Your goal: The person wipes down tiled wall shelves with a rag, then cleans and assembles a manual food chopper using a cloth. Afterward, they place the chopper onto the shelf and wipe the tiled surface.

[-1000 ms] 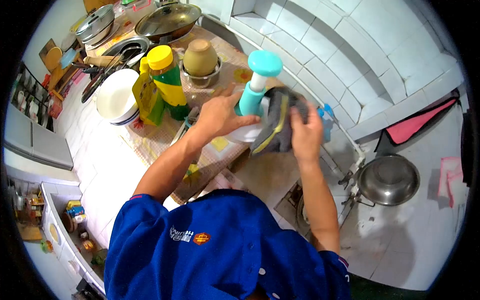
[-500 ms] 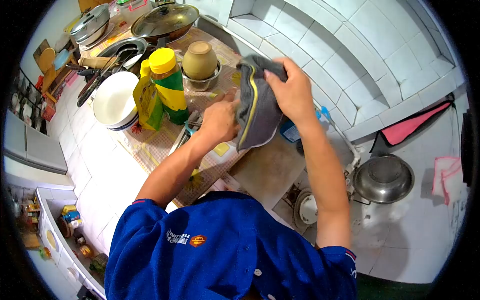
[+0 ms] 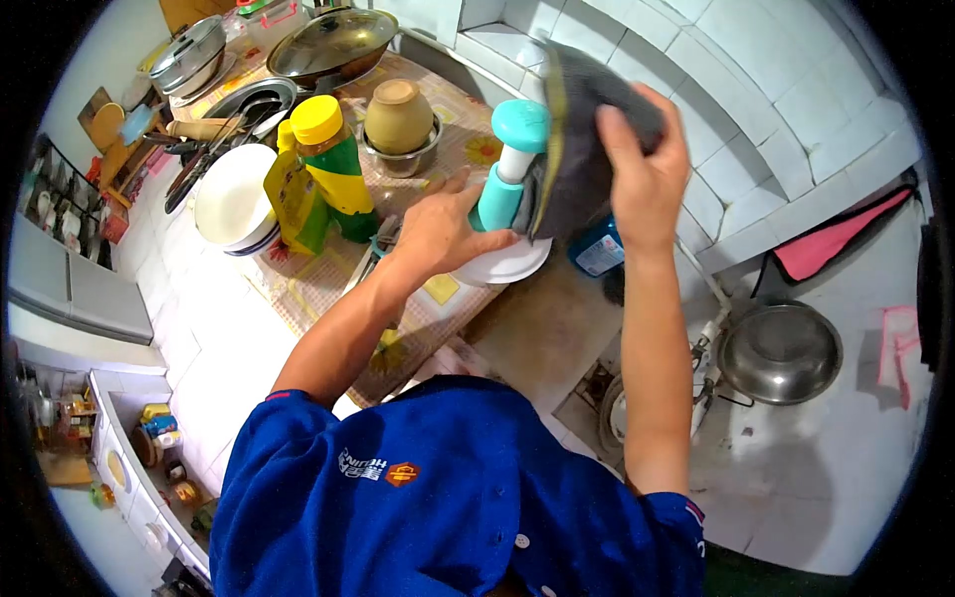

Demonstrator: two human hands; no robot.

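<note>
On the table's near right corner stands a teal and white device [image 3: 502, 199] with a round knob on top and a white base [image 3: 507, 267]. My left hand [image 3: 443, 231] rests against its left side, thumb and fingers spread around the lower part. A dark grey cloth [image 3: 587, 139] with a yellow-green stripe is pinched in my right hand [image 3: 652, 169], raised at the device's right side. The cloth's lower end touches or hangs close beside the device; its upper edge is blurred.
Left of my hands are a yellow-green bottle [image 3: 336, 174], a yellow packet [image 3: 293, 204], a white bowl [image 3: 237, 199] and a brown pot [image 3: 398, 119] in a metal bowl. A blue bottle [image 3: 597, 249] and an overturned steel basin [image 3: 779, 352] lie to the right.
The cloth, which covered the device half a second ago, has moved right with my right hand, and the teal knob shows again. My left hand stays beside the device.
</note>
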